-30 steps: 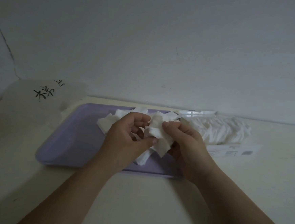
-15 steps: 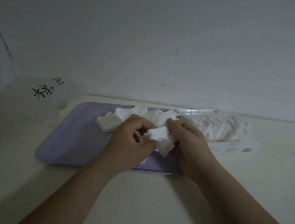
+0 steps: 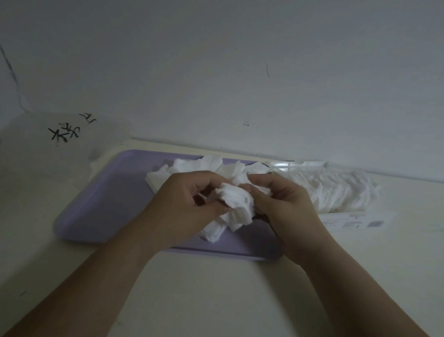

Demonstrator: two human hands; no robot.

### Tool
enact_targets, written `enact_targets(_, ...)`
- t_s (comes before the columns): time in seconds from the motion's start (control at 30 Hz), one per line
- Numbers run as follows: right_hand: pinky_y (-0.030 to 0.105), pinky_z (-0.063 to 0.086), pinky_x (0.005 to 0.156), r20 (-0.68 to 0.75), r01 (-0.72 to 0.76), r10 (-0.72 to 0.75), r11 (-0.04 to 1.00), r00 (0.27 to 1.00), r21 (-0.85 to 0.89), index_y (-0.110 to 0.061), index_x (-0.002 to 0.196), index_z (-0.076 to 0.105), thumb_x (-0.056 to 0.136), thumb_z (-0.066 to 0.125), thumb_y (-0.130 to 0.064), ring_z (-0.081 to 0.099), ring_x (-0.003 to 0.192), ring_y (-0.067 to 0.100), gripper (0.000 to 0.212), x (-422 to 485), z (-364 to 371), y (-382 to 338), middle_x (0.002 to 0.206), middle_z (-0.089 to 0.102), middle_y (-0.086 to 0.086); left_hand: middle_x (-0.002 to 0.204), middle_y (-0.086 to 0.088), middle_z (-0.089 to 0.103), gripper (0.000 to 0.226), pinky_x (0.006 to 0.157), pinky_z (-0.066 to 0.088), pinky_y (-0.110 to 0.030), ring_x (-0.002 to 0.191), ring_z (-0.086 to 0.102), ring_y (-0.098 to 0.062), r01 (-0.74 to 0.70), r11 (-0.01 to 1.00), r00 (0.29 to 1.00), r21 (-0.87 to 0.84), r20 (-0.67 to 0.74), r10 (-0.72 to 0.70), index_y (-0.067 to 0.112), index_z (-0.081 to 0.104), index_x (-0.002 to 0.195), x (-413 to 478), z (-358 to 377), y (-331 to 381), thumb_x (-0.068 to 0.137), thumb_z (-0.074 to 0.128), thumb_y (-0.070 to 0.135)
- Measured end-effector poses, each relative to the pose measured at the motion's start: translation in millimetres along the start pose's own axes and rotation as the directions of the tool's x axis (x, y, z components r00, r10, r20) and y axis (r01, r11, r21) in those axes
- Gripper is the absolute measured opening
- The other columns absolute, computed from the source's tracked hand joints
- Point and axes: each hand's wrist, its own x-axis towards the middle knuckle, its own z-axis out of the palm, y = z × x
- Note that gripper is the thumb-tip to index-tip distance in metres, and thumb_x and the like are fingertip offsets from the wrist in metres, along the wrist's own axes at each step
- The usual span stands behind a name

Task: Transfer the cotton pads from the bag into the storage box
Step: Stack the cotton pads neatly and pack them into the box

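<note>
Both hands meet over the right half of a shallow lilac tray (image 3: pixel 101 198). My left hand (image 3: pixel 183 202) and my right hand (image 3: pixel 284 207) pinch a bunch of white square cotton pads (image 3: pixel 235 201) between thumbs and fingers, just above the tray. More loose pads (image 3: pixel 197 166) lie scattered in the tray behind the hands, and a few hang below the bunch. To the right, on the table, lies the clear bag of cotton pads (image 3: pixel 338 191) with a printed label (image 3: pixel 355 221) at its front edge.
A translucent plastic lid or container with black handwritten characters (image 3: pixel 67 132) stands at the back left against the wall. The cream table (image 3: pixel 205 300) stretches toward me under my forearms. A plain wall closes the back.
The bunch of pads has shifted slightly within my fingers; both hands stay over the tray's right side, the thumbs closing more tightly on the pads.
</note>
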Motion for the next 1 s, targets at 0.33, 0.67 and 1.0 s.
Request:
enact_targets(0.33, 0.027, 0.059, 0.067, 0.094, 0.033, -0.035, 0.999, 0.995, 0.014, -0.008, 0.096, 0.082, 0.098, 0.06, 0.009, 0.074, 0.077, 0.02, 0.028, -2.1, 3.0, -7.0, 0.086, 0.079, 0.009, 0.108, 0.008, 0.075, 0.027, 0.086, 0.059, -0.027, 0.099, 0.07, -0.009, 0.022, 0.997, 0.993, 0.067, -0.116, -0.015, 0.023, 0.072, 0.096, 2.7, -1.2, -1.7, 0.078, 0.09, 0.015)
enact_targets(0.67, 0.041, 0.064, 0.086, -0.01, -0.007, 0.009, 0.989, 1.0, 0.147, -0.006, 0.106, 0.081, 0.097, 0.05, 0.016, 0.076, 0.1, 0.032, 0.039, 0.9, 1.8, -2.2, 0.108, 0.079, 0.02, 0.094, 0.008, 0.078, 0.027, 0.082, 0.058, -0.033, 0.092, 0.073, -0.019, 0.081, 0.995, 0.991, 0.053, -0.108, -0.075, 0.032, 0.076, 0.092, 2.6, -7.4, -5.9, 0.069, 0.091, 0.03)
enact_targets(1.0, 0.033, 0.062, 0.081, 0.212, -0.062, 0.032, 0.988, 0.977, 0.139, 0.002, 0.119, 0.074, 0.098, 0.043, 0.016, 0.073, 0.1, 0.026, 0.041, -2.7, 5.9, -5.6, 0.111, 0.077, 0.021, 0.106, -0.018, 0.077, 0.041, 0.084, 0.055, -0.044, 0.093, 0.068, -0.021, 0.137, 0.981, 0.989, -0.14, -0.027, -0.142, 0.023, 0.08, 0.1, 3.5, -7.8, -7.5, 0.065, 0.087, 0.042)
